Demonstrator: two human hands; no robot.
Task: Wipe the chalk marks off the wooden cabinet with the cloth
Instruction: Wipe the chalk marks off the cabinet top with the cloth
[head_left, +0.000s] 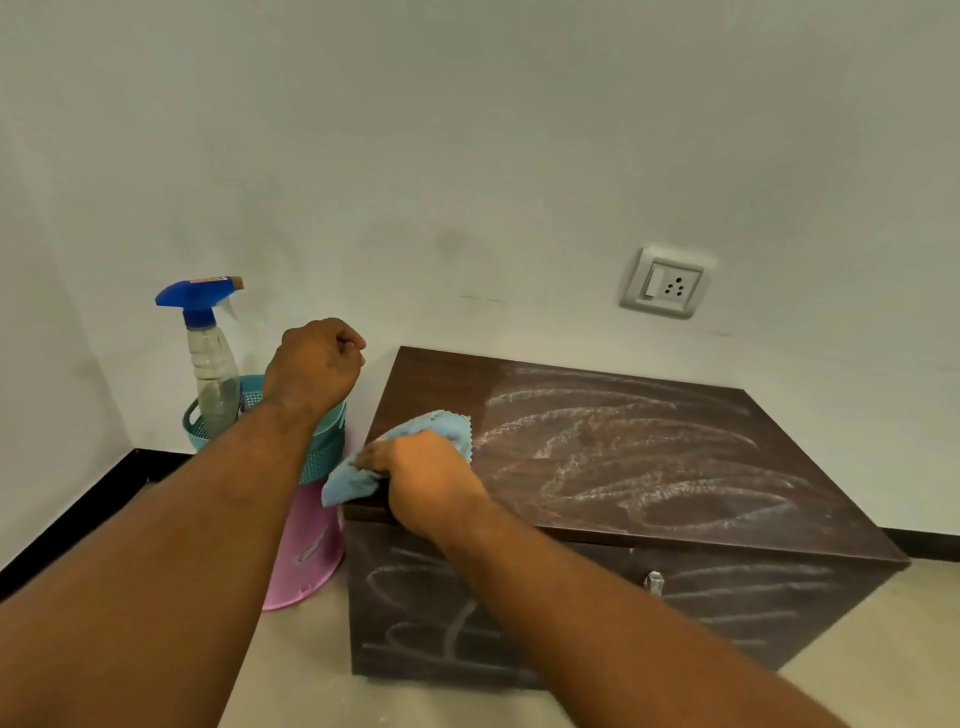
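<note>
A low dark wooden cabinet (675, 431) stands on the floor against the wall. White chalk scribbles (639, 467) cover most of its top, and more chalk lines mark its front face (415, 597). The top's left strip looks free of chalk. A light blue cloth (441, 426) lies on the top's front left corner, one end hanging over the left edge. My right hand (426, 483) presses down on the cloth, fingers pointing left. My left hand (317, 364) hovers curled in a fist above the teal basket, holding nothing.
A teal basket (327, 452) with a blue-topped spray bottle (210, 364) sits on an upturned pink bucket (306, 551) left of the cabinet. A wall socket (667, 283) is above the cabinet. A black skirting (78, 519) runs along the wall base.
</note>
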